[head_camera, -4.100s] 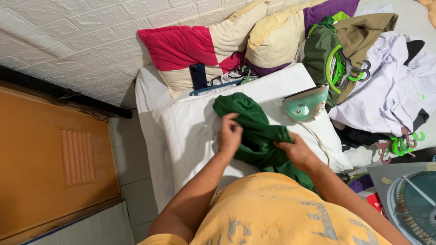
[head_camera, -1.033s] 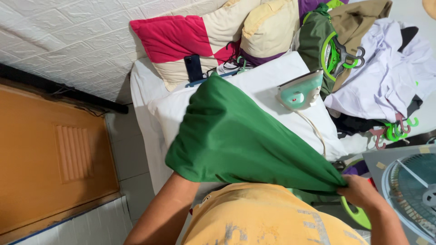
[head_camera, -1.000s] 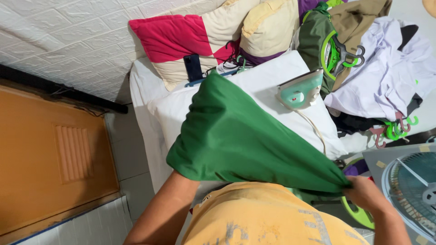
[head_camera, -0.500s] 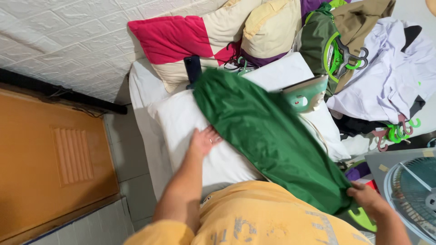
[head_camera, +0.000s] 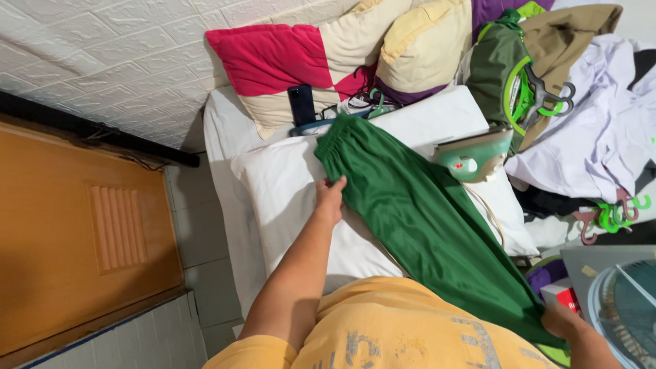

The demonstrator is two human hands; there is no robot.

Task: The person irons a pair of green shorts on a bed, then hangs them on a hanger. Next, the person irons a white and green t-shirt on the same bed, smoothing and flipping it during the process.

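A green garment (head_camera: 417, 219) with an elastic waistband lies stretched diagonally over a white pillow (head_camera: 287, 191) on the bed. My left hand (head_camera: 330, 195) grips the garment's left edge just below the waistband. My right hand (head_camera: 564, 321) holds the garment's lower end at the bottom right, pulling it taut. A mint-green clothes iron (head_camera: 475, 157) stands on the pillow right beside the garment's right edge.
Red-and-cream pillows (head_camera: 294, 61) lean on the white brick wall, with a dark phone (head_camera: 301, 104) against them. A heap of clothes and green hangers (head_camera: 540, 89) fills the right. A fan (head_camera: 625, 311) sits at the bottom right, an orange door (head_camera: 75, 232) on the left.
The garment was bunched, then held spread in the air; now it lies flat on the pillow. My left hand went from under the cloth to its left edge.
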